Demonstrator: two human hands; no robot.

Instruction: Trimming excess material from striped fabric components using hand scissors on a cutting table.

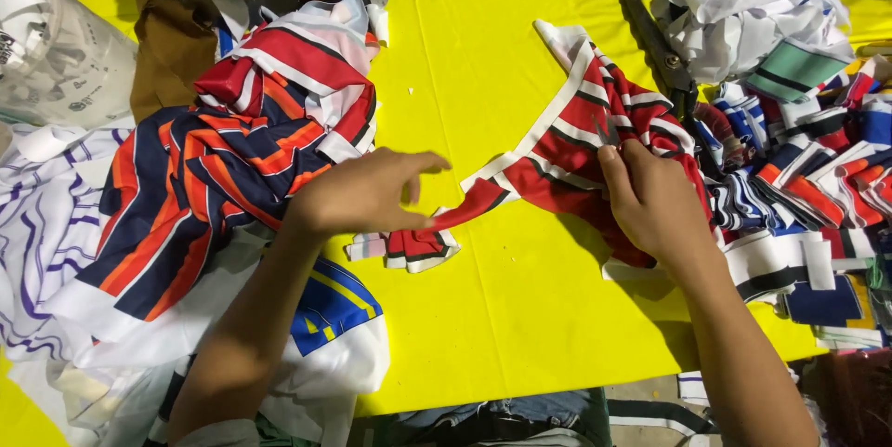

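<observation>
- Red striped fabric piece with white trim lies on the yellow table cover, stretched between your hands.
- Your left hand pinches its narrow end (thumb and fingers closed on the strip).
- Your right hand presses down on the bunched part, fingers curled into the cloth.
- Navy-and-orange striped garments sit piled just left; cut striped scraps crowd the right edge.
</observation>
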